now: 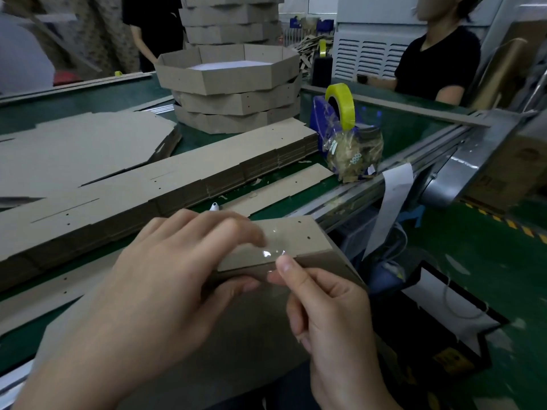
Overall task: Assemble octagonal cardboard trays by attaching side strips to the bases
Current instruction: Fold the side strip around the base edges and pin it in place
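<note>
A brown cardboard base (242,347) lies under my hands at the table's near edge. A side strip (299,235) with small holes stands along its far edge. My left hand (165,279) grips that edge, fingers over the strip and thumb beneath. A piece of clear tape (273,251) shines across the seam. My right hand (331,315) pinches the tape's end between thumb and forefinger against the base.
A stack of flat side strips (165,184) runs across the green table (88,99), with flat bases (74,146) behind. Finished octagonal trays (233,84) are stacked at the back. A blue dispenser with yellow tape (340,108) stands right. Another person (438,60) sits beyond.
</note>
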Motion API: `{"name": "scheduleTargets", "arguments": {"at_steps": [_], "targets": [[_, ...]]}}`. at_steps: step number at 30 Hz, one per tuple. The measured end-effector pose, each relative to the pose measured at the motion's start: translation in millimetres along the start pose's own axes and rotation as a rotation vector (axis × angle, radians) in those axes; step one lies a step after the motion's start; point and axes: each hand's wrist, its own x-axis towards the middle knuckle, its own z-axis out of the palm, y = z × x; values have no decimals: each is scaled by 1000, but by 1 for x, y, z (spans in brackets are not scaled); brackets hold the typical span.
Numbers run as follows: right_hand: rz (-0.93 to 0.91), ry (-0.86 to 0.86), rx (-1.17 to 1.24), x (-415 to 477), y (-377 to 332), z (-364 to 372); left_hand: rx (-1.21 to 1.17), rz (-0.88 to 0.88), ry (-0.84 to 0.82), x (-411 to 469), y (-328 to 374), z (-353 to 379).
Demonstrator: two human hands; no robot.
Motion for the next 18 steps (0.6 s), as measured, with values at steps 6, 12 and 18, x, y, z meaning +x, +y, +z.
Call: {"name": "scheduleTargets", "arguments": {"at_steps": [6,12,18], "targets": [[65,-185,-21,2,-6,-10,14,-19,-92,-2,-1,-7],[48,-262,-66,4,-7,-11,85,-138,87,13,21,2],[31,-296,-171,13,-11,-23,134,-137,150,17,25,11]]}}
